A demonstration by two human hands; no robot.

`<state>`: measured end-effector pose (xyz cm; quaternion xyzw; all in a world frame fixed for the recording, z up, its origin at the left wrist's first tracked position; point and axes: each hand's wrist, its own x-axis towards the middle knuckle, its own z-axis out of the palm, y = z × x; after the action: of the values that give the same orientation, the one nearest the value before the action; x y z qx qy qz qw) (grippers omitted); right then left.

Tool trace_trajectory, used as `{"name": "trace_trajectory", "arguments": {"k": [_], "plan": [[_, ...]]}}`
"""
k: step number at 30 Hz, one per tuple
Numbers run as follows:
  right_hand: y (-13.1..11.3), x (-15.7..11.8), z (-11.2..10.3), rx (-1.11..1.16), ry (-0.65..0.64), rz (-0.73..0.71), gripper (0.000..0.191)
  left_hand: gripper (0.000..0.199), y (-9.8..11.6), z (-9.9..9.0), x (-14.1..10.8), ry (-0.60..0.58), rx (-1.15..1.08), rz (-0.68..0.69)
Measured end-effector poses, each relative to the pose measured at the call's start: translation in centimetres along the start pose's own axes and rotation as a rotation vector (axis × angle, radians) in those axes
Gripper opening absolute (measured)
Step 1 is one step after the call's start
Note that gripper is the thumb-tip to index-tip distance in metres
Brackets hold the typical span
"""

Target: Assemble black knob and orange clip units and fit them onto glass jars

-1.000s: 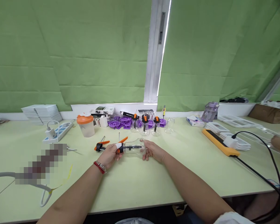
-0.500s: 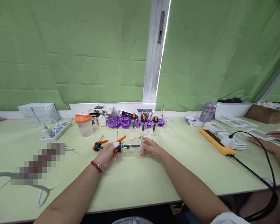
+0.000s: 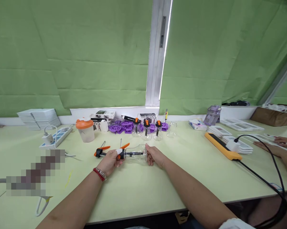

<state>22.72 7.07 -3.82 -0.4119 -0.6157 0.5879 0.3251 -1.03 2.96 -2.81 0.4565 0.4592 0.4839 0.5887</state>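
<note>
A clear, waisted bottle lies level just above or on the table, with a dark rod inside and a black-and-orange top at its left end. My left hand is closed around that top end. At the other end, the fingers of my right hand pinch the bottle's wide base. Left of my left hand, a black ring-shaped cap and orange levers with thin metal rods show; whether they join the held bottle is partly hidden by my fingers.
Three similar bottles stand behind, beside purple plastic parts and small boxes. An orange-lidded cup and white power strip are at left. At right lie a yellow power strip with a black cable and another person's hands.
My right hand has shifted slightly on the bottle's base, its fingers drawn closer together. My left hand keeps its hold. The view has tilted up a little.
</note>
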Motion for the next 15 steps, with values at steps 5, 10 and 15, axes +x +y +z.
{"name": "trace_trajectory", "arguments": {"k": [5,10,15], "plan": [[-0.2,-0.4,-0.5,0.140,-0.030,-0.154,0.061,0.026,-0.3,-0.2,0.4,0.031,-0.049,-0.010],[-0.4,-0.8,-1.1,0.100,-0.140,-0.249,0.074,0.021,0.2,0.1,-0.1,0.022,-0.045,-0.002],[-0.7,-0.8,-1.1,0.112,-0.135,-0.296,0.072,0.028,0.5,0.6,-0.4,0.011,-0.041,0.013]]}}
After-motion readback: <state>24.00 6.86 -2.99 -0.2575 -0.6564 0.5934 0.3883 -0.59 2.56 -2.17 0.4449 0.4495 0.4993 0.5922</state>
